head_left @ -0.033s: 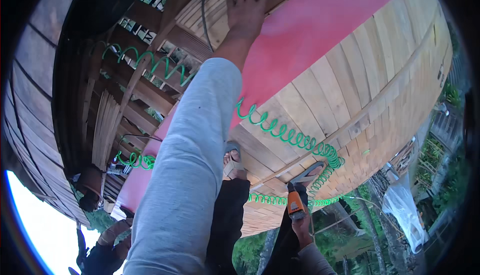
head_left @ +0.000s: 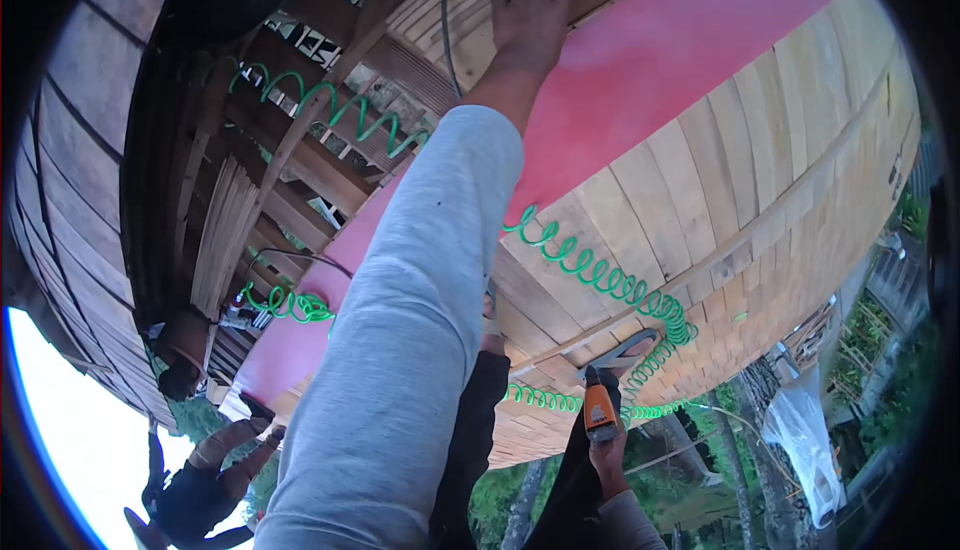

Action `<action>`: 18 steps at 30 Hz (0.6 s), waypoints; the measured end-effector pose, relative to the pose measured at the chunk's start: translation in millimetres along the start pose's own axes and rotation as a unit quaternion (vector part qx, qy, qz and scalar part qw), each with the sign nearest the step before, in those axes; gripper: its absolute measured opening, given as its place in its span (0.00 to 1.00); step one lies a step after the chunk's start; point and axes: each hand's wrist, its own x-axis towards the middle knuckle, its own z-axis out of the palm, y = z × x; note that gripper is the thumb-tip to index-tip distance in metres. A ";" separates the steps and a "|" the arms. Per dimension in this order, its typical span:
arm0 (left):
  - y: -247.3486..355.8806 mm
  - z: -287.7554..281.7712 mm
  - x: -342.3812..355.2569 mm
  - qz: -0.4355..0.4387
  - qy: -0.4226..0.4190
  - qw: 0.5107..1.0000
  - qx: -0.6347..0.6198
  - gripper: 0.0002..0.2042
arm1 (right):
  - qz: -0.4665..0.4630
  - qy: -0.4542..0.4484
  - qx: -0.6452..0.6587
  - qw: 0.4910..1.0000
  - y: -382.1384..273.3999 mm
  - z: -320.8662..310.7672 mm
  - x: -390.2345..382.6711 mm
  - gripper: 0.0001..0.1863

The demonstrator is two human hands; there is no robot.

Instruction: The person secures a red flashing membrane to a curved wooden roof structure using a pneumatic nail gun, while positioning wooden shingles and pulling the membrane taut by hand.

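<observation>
Stretched up across the middle, my left arm in a grey sleeve ends at my left hand (head_left: 530, 25). Its fingers are spread over a stack of thin wooden boards (head_left: 475, 50) beside a pink sheet strip (head_left: 640, 70). Low on the right, my right hand (head_left: 607, 455) grips an orange and black power nailer (head_left: 600, 412), held down near my sandalled foot (head_left: 625, 353). A coiled green air hose (head_left: 600, 275) loops over the wooden shingles (head_left: 660, 185) and passes behind my left arm.
Open roof framing (head_left: 310, 185) with gaps lies to the left. Another person (head_left: 205, 480) is at the lower left, beyond the roof edge. Trees and a hanging clear plastic sheet (head_left: 805, 440) are at the lower right. A dark cable (head_left: 450, 30) crosses the board stack.
The whole view has shifted slightly, so the roof and my arms appear farther right. My left hand remains on the boards, and the nailer stays in my right.
</observation>
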 end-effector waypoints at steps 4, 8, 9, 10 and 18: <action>12.2 -22.3 -43.2 -0.056 0.093 0.983 -0.148 0.41 | 0.010 0.051 -0.146 0.988 30.1 -81.2 8.2 0.21; -14.5 -38.5 -218.1 -0.121 0.105 0.955 -0.250 0.38 | -0.029 0.048 -0.174 0.983 14.8 -100.3 26.0 0.18; -16.2 -33.4 -280.5 -0.136 0.086 0.954 -0.254 0.37 | -0.026 0.039 -0.198 0.979 8.8 -105.1 26.3 0.18; -31.5 -32.0 -357.6 -0.163 0.031 0.959 -0.228 0.37 | 0.089 0.065 0.061 0.992 -3.6 -85.6 21.8 0.20; -16.8 -10.5 -648.3 -0.271 -0.198 0.905 -0.261 0.22 | 0.000 -0.039 -0.197 0.980 -43.6 -124.0 37.7 0.17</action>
